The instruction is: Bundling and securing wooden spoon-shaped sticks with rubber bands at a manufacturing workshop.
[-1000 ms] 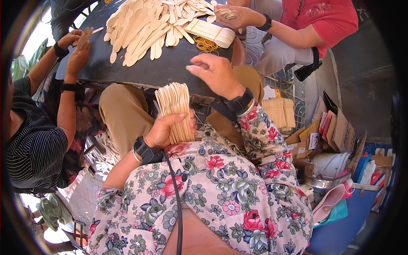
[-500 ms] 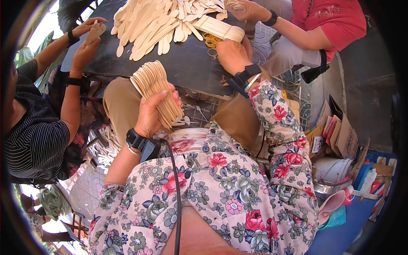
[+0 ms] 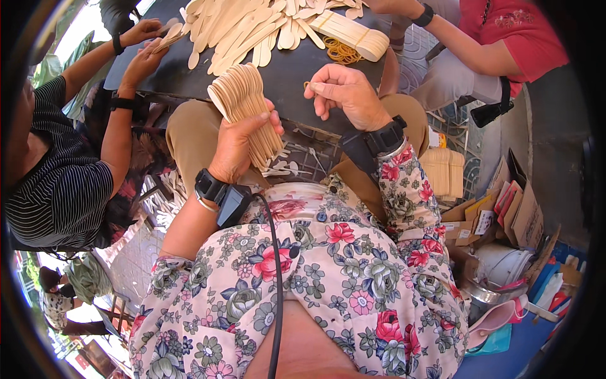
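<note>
My left hand (image 3: 235, 142) is wrapped round a thick stack of wooden spoons (image 3: 238, 95), held tilted above my lap with the rounded ends up. To its right, my right hand (image 3: 347, 98) is raised over the near table edge, thumb and forefinger pinched on a small rubber band (image 3: 306, 84) that barely shows. Beyond that hand, a heap of yellow rubber bands (image 3: 341, 52) lies on the dark table (image 3: 290, 82). A bundle of wooden spoons (image 3: 351, 33) rests behind the bands. Loose wooden spoons (image 3: 246, 31) are spread in a big pile at the far side.
At the left, a person in a striped shirt (image 3: 63, 183) holds a few spoons. Another person in a red shirt (image 3: 505, 38) sits at the far right. More stacked spoons (image 3: 443, 170) stand low by my right knee, near cardboard boxes (image 3: 521, 211) and a white bucket (image 3: 502, 262).
My right hand has come back from the rubber bands toward me, now pinching one. My left hand still holds the spoon stack. The whole view has shifted slightly.
</note>
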`<state>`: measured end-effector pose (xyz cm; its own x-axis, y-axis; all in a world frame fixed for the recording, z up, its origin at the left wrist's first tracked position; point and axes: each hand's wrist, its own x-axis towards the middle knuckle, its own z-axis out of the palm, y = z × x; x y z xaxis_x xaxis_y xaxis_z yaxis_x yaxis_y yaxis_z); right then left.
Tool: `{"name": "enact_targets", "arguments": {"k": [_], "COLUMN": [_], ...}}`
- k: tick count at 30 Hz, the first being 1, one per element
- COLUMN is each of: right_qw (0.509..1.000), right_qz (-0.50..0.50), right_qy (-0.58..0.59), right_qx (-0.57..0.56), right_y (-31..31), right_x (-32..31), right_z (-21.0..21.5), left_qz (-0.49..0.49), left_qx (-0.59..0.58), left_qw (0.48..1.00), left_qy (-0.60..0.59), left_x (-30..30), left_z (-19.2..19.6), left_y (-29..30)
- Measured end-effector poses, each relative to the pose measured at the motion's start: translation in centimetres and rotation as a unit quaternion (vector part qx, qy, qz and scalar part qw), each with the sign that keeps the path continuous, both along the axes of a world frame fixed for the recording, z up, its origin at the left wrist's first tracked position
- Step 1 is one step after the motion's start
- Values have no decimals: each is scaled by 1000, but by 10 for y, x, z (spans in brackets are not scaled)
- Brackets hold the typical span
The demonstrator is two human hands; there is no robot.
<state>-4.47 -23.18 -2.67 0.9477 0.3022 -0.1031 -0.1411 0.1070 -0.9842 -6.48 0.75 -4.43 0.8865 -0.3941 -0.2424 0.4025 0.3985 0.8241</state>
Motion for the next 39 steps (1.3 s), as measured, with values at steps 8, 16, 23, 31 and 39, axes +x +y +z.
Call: {"name": "enact_targets", "arguments": {"k": [8,16,23,31,39], "right_qw": [986,983,987,982,970], "right_qz": [115,149,144,177,223], "right_qy": [58,45,18,37,87], "right_qx": [109,100,72,53,34], "right_y": [15,24,30,34,32], "right_x": [-9,-11,-16,-16,-9], "right_z": [-6,-7,-7,-5,10], "left_qz": [12,-1,26,125,136], "left_qx": [92,127,147,219,255], "left_qw": [996,989,987,961,942], "left_qy": [-7,-77,-61,-112,-173], "left_x": [3,-2,-7,-9,-2], "left_z": [13,17,18,10,20], "left_y": [-7,-15,-18,-24,-21]}}
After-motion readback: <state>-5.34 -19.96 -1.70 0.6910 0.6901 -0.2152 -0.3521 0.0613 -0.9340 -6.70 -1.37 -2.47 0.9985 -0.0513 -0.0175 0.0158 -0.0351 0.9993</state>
